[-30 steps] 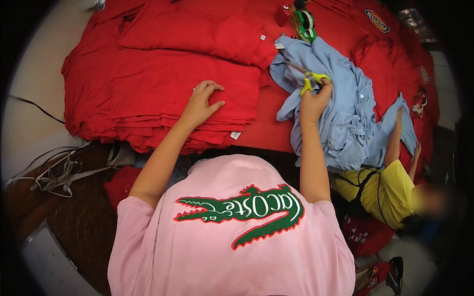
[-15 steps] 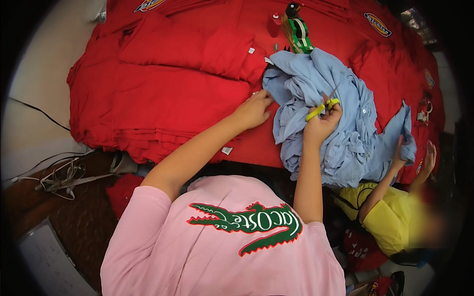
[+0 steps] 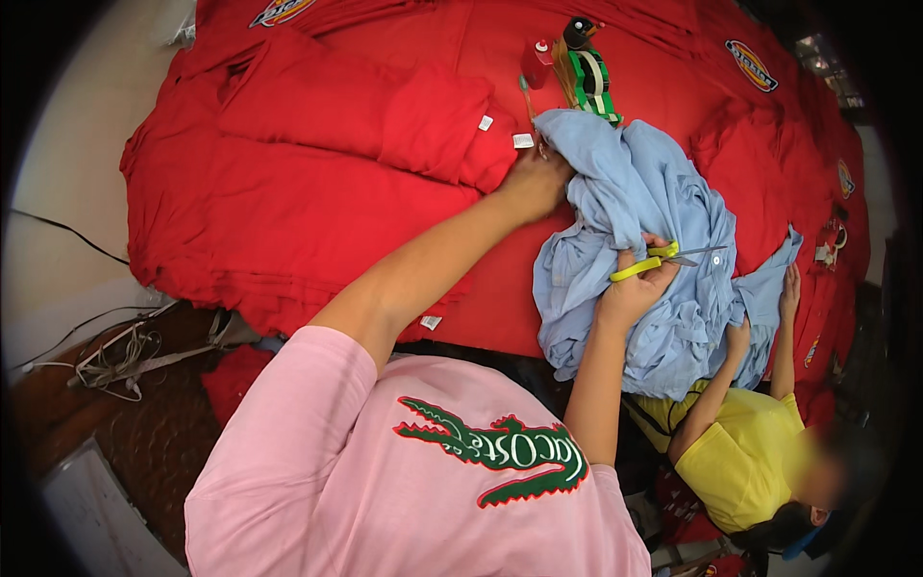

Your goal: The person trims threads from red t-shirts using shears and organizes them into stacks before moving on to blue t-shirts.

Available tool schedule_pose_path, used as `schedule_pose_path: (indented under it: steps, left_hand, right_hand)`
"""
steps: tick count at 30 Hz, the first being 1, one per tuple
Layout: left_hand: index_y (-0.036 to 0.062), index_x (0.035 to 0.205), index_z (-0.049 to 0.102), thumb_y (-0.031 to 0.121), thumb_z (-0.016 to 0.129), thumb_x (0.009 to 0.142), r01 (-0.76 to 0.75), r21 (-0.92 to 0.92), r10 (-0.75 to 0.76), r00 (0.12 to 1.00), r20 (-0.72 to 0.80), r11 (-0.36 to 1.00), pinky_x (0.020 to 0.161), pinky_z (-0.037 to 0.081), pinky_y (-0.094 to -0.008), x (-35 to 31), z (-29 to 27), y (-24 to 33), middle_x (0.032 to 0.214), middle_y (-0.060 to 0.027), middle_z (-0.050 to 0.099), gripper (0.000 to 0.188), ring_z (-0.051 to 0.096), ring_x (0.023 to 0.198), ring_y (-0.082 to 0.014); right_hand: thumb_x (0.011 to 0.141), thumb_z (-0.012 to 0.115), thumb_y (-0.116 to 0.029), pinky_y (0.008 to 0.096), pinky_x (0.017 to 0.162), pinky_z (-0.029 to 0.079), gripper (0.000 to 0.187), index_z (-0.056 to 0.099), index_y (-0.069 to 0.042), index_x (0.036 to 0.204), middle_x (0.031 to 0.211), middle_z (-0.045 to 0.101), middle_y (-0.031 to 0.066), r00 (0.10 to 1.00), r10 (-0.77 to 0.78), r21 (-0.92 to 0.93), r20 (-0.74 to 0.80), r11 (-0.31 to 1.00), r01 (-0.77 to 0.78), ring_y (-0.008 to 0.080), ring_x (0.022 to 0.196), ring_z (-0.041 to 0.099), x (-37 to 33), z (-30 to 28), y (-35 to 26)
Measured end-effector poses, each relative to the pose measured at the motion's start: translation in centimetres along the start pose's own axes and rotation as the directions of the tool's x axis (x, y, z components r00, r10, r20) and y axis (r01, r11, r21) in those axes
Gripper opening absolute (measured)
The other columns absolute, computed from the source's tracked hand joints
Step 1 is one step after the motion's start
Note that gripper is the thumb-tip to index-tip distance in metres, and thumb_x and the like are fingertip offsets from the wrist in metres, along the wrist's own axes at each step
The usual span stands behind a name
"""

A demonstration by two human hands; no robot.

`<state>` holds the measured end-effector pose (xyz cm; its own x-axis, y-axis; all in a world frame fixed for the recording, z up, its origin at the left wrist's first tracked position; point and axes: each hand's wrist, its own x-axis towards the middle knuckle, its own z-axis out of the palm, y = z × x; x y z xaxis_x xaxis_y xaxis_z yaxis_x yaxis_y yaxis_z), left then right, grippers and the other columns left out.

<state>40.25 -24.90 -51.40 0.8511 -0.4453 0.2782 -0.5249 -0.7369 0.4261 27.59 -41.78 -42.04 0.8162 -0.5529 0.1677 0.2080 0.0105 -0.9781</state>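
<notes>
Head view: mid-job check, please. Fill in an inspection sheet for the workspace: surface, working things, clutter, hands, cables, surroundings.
Surface: red cloth covers it; folded red garments are piled at left.
Working things: rumpled light-blue garment with a button; yellow-handled scissors, blades parted, over it.
Clutter: green tape dispenser and small red bottle beyond the light-blue garment.
Left hand: at the light-blue garment's left edge; fingers partly hidden, grip unclear.
Right hand: holds the yellow-handled scissors by the handles.
Cables: tangled white cables at lower left; a black cable above them.
Surroundings: co-worker in a yellow shirt at lower right.
</notes>
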Motion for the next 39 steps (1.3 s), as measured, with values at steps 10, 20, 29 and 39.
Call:
schedule_pose_path:
  steps: [10,20,29,39]
  left_hand:
    - [-0.0043,0.15,0.047,0.009,0.048,0.097,0.251,0.43,-0.083,0.924,-0.372,0.867,0.129,0.025,-0.0512,6.5,4.8,-9.7,0.167,-0.0215,0.038,0.055,0.029,0.157,-0.0441]
    - [0.0017,0.135,0.058,0.008,0.054,0.095,0.004,-0.349,-0.059,0.987,-0.147,0.937,0.103,0.048,-0.0486,-5.5,-0.6,0.3,0.13,-0.0215,0.062,0.041,0.059,0.123,-0.0389]
    - [0.0073,0.116,0.076,0.015,0.062,0.094,0.681,-0.449,-0.728,0.68,0.092,0.579,0.09,0.057,-0.0471,-36.0,-17.7,6.3,0.109,-0.0133,0.077,0.028,0.073,0.103,-0.0318]
    - [0.0091,0.115,0.077,0.015,0.066,0.088,0.761,-0.596,-0.962,0.133,-0.24,0.254,0.079,0.056,-0.0433,-47.0,-16.9,10.7,0.097,-0.0113,0.078,0.029,0.073,0.09,-0.0287]
  right_hand:
    - [0.084,0.07,0.017,0.0331,0.107,0.047,0.061,0.048,-0.003,0.137,0.13,0.059,0.0108,0.992,0.054,-0.047,0.116,0.998,-0.049,0.0201,0.12,0.058,0.5,-2.2,2.5]
    - [0.087,0.083,-0.049,0.0217,0.056,0.038,0.084,0.056,0.006,0.143,0.114,0.073,0.0166,0.65,0.388,-0.002,0.654,0.859,-0.511,0.0073,0.063,0.047,0.6,-3.6,3.8]
    - [0.087,0.081,-0.025,0.0273,0.067,0.05,0.056,0.062,0.005,0.13,0.109,0.071,0.0156,0.051,0.221,-0.225,0.974,0.914,0.338,0.0154,0.073,0.06,-7.9,11.7,-0.3]
    - [0.086,0.078,-0.016,0.0295,0.071,0.052,0.05,0.062,0.005,0.129,0.109,0.07,0.0156,-0.306,0.049,0.115,0.951,0.862,0.494,0.018,0.077,0.062,-15.5,21.2,2.1]
